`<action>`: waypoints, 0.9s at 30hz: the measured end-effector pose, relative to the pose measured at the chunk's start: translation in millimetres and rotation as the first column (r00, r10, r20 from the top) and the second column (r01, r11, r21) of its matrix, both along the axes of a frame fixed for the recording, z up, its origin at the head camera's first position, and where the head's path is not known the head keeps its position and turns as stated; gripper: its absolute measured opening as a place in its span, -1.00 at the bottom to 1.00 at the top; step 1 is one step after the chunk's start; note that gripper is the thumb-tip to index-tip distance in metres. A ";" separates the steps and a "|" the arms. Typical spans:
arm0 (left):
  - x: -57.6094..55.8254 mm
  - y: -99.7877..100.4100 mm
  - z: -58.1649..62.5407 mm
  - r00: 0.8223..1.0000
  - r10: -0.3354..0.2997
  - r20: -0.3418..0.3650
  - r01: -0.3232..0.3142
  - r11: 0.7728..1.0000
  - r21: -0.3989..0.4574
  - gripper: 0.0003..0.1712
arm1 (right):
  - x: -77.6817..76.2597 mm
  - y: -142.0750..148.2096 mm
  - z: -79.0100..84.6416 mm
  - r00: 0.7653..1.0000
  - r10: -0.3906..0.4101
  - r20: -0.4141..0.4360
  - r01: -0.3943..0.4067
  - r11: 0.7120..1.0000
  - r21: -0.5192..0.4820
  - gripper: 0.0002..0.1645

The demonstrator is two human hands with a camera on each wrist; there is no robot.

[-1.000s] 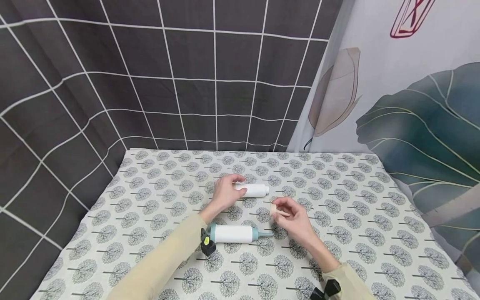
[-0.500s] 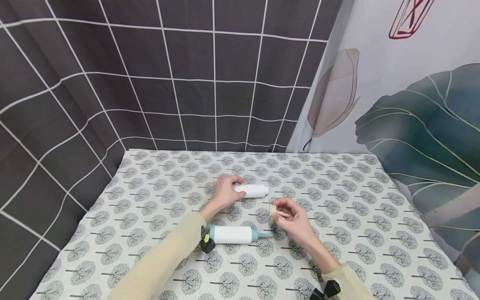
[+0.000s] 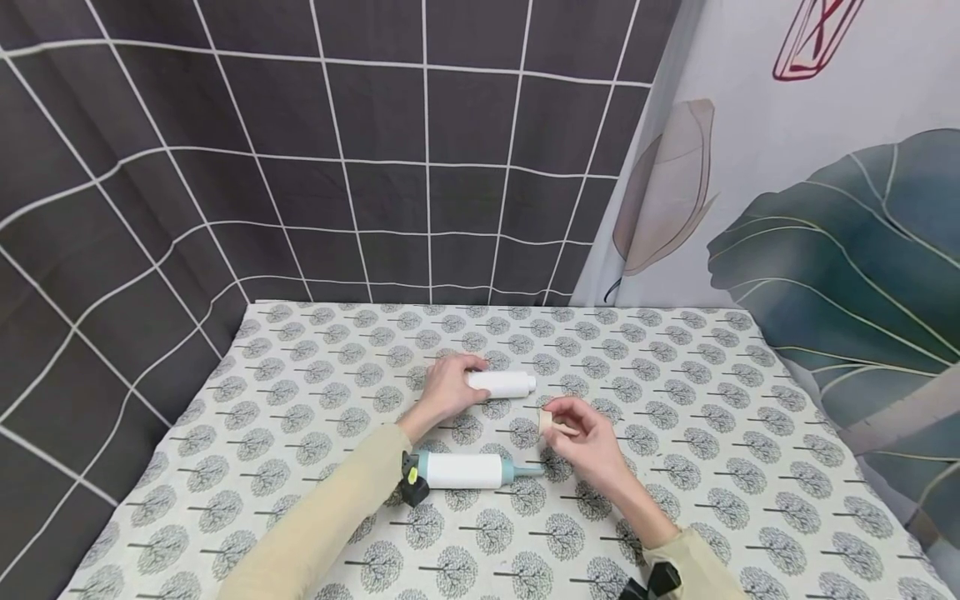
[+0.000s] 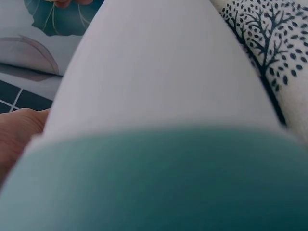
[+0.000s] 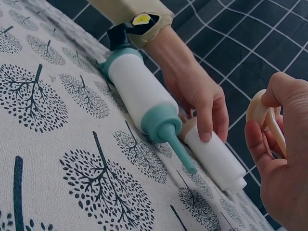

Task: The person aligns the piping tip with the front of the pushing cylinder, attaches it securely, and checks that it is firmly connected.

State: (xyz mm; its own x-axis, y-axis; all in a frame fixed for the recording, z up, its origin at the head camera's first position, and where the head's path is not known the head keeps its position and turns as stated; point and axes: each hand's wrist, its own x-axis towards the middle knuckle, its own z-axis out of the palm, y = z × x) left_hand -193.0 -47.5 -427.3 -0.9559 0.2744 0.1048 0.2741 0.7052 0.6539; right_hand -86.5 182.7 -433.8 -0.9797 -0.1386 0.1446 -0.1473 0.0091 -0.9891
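Note:
My left hand [image 3: 447, 387] grips a white bottle [image 3: 501, 384] near its left end, thumb on one side and fingers on the other. The bottle lies on its side, its narrow open neck facing right. Just in front and to the right, my right hand [image 3: 588, 437] pinches a beige cap [image 5: 260, 110] with a slim nozzle between thumb and fingers. Cap and bottle are apart. Closer to me lies a white bottle with teal ends [image 3: 465, 470], its thin teal nozzle facing right. That bottle fills most of the left wrist view, close under the wrist.
A tree-patterned cloth [image 3: 637, 533] covers the table. Behind it hangs a dark grid-patterned curtain [image 3: 375, 192], and a leaf-printed white curtain [image 3: 667, 283] hangs at the right. Black wrist cameras sit on both sleeves; the left one [image 3: 413, 482] overlaps the teal bottle's end in the head view.
The head view has shifted very slightly. Both hands keep their grips, and the bottles and cap stay where they were.

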 end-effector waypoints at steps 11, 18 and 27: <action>-0.3 -0.1 0.4 0.999 -0.051 0.000 0.051 0.998 -0.038 -0.43 | -0.4 -1.2 -1.0 1.000 0.005 0.000 -0.005 1.000 -0.004 -0.59; -0.3 -2.1 -1.1 0.998 -0.066 0.014 0.066 0.998 -0.013 -0.42 | -0.6 -1.0 -1.4 1.000 0.003 0.012 -0.003 1.000 -0.012 -0.59; 5.8 -5.6 10.2 0.996 -0.088 0.025 0.087 0.996 0.025 -0.43 | -0.5 -0.2 0.7 0.998 -0.043 0.044 0.041 0.999 0.035 -0.58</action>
State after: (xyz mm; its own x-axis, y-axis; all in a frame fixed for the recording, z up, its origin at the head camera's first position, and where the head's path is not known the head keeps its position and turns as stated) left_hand -187.2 -53.1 -417.1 -0.9309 0.3546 0.0874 0.3163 0.6632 0.6783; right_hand -87.0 182.5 -433.1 -0.9902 -0.1015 0.0963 -0.1016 0.0478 -0.9937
